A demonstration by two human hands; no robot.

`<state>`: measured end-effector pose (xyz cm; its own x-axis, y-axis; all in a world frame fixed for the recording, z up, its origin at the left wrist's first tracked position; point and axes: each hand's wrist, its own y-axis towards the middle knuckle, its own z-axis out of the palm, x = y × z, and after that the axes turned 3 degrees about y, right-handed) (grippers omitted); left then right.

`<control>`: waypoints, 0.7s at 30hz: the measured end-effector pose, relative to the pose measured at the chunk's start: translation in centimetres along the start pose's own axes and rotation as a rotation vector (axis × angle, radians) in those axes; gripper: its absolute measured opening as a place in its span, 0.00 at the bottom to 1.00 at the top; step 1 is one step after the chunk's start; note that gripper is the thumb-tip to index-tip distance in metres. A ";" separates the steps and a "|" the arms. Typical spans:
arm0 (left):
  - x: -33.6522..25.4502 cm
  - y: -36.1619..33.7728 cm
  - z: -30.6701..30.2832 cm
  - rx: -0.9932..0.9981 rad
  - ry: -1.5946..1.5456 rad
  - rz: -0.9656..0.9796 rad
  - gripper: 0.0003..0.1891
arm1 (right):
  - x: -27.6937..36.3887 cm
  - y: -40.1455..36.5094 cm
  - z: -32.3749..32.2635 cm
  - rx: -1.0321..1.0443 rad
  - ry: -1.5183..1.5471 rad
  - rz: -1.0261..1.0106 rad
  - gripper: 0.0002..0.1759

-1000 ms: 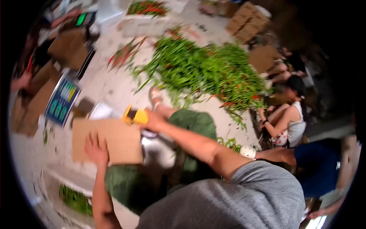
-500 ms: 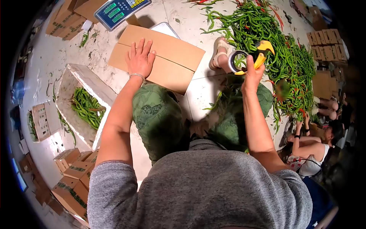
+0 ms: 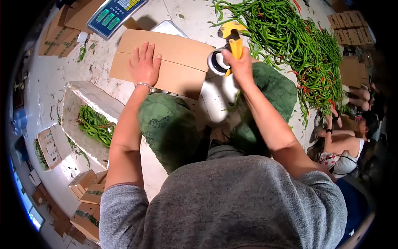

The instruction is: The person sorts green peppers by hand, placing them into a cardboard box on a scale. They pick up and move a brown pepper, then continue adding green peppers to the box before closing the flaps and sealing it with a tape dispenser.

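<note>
A brown cardboard box (image 3: 178, 76) lies in front of my knees, its two top flaps meeting along a seam. My left hand (image 3: 145, 66) rests flat on the flaps, fingers spread, left of the middle. In my right hand (image 3: 241, 66) is a yellow and black tape dispenser (image 3: 235, 45), gripped by its handle. Its tape roll (image 3: 217, 62) is right at the box's right edge, near the end of the seam. Behind the box, a metal scale plate (image 3: 171, 28) shows in part.
A blue scale display (image 3: 114, 17) stands at the back left. Green and red chili peppers (image 3: 290, 45) are heaped on the right, where another person (image 3: 342, 149) sits. On the left, a white foam box (image 3: 89, 89) holds green peppers (image 3: 94, 124); stacked cartons (image 3: 87, 216) stand nearer.
My right hand has brought the tape dispenser leftward, from over the pepper heap to the box's right edge. My left hand stays flat on the box.
</note>
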<state>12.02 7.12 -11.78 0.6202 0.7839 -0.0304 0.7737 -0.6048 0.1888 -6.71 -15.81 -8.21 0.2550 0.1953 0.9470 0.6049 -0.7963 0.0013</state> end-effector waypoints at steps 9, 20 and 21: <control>0.4 -0.2 0.0 0.023 0.014 -0.027 0.27 | 6.9 -1.5 5.4 0.295 -0.224 -0.370 0.38; 10.1 4.4 -1.6 0.235 -0.356 -0.659 0.31 | 6.4 -2.9 6.4 0.449 -0.438 -0.397 0.43; 10.3 4.8 -2.8 0.434 -0.465 -0.675 0.31 | 6.4 -2.8 6.4 0.451 -0.446 -0.435 0.43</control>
<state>21.75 12.73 -8.46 -0.0628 0.9106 -0.4084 0.9121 -0.1137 -0.3939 -2.00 -8.65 -4.24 0.1464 0.7262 0.6717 0.9450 -0.3034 0.1220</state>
